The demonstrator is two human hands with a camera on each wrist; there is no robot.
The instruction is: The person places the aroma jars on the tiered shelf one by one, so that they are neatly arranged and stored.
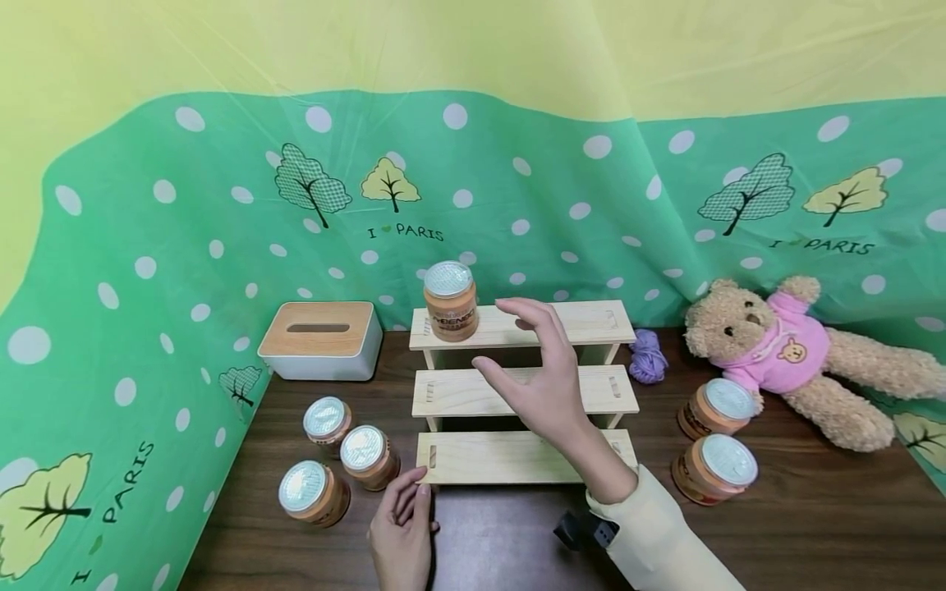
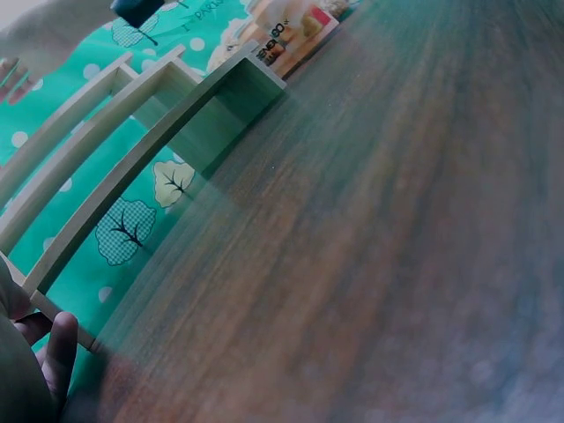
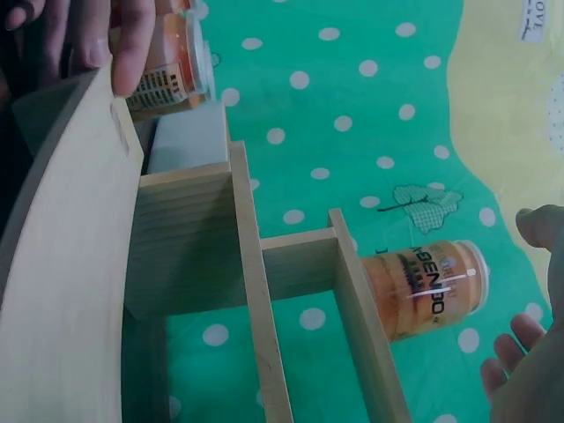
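A three-step wooden shelf [image 1: 517, 390] stands on the table, with one jar [image 1: 451, 308] of orange contents and a silvery lid upright at the left end of its top step. My right hand [image 1: 543, 386] is raised over the steps, thumb and fingers spread apart and holding nothing. In the right wrist view, that same jar [image 3: 423, 286] is close to the fingers but apart from them. My left hand [image 1: 402, 525] grips the front left corner of the lowest step, and in the left wrist view its fingers [image 2: 60, 352] are at the shelf's end.
Three similar jars [image 1: 369, 455] stand left of the shelf, and two jars [image 1: 715, 468] stand right. A tissue box [image 1: 321, 341] is at the back left. Purple yarn [image 1: 648, 357] and a teddy bear [image 1: 783, 345] lie to the right, before a green polka-dot cloth [image 1: 517, 197].
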